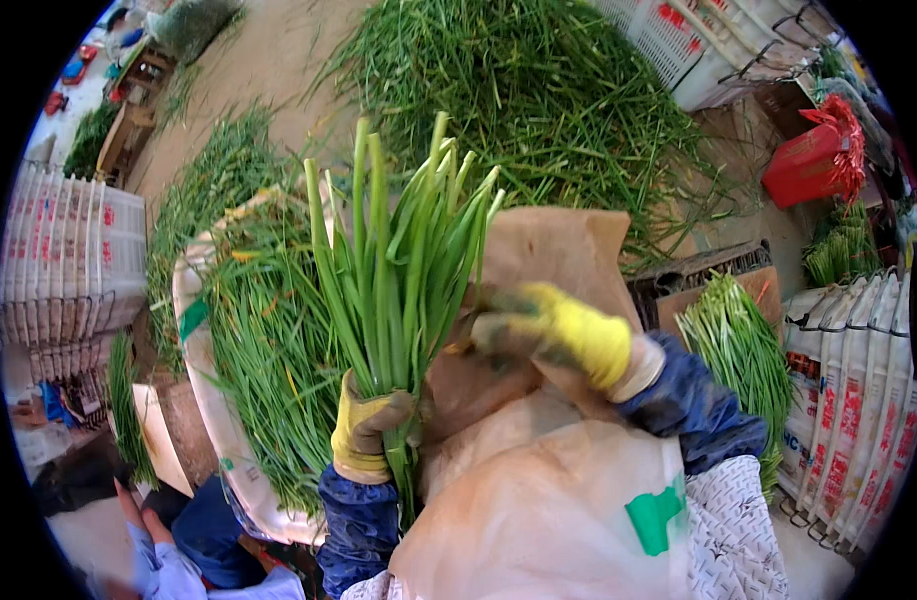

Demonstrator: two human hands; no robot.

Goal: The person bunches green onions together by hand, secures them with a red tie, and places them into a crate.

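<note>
My left hand [374, 428], in a yellow work glove with a dirty grey palm, is closed around a bunch of garlic chives [394, 270]. The bunch stands upright, its pale cut ends fanned out at the top and its leaves hanging below my fist. To the right of the stalks is my right hand [549, 335], in a matching glove. Motion smears its fingers, and whether they touch the stalks or hold anything does not show. Just left of the bunch, a white-rimmed tub [191, 290] is full of loose chives [279, 370].
A large heap of green leaves [519, 100] covers the floor ahead. Bundled chives [739, 345] lie at the right. White plastic crates [849, 400] stack up on both sides. A red container [809, 165] stands far right. Another person's arm [159, 530] shows lower left. Translucent sheeting [549, 500] covers my lap.
</note>
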